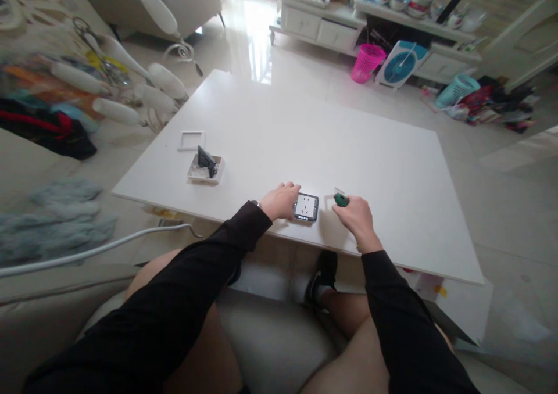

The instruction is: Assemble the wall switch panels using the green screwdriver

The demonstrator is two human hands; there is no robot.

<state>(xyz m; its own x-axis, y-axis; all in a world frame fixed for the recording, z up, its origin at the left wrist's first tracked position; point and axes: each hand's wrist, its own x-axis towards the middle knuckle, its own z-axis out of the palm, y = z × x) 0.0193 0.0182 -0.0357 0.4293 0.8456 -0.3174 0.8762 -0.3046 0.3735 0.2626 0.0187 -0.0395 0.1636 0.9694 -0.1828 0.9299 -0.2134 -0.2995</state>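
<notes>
My left hand (282,200) rests on the white table (305,132) near its front edge, fingers curled against the left side of a small square wall socket module (306,207), holding it flat. My right hand (355,212) is closed around a tool with a green handle (341,199), probably a screwdriver, just to the right of the socket. The tool's tip is hidden or too small to make out. Both sleeves are black.
A second socket part in a white box (206,167) and a white square frame (192,140) lie at the table's left. Beyond are a pink basket (367,62), a small fan (400,64), a white cabinet (322,28) and floor clutter. A white cable (96,249) runs at left.
</notes>
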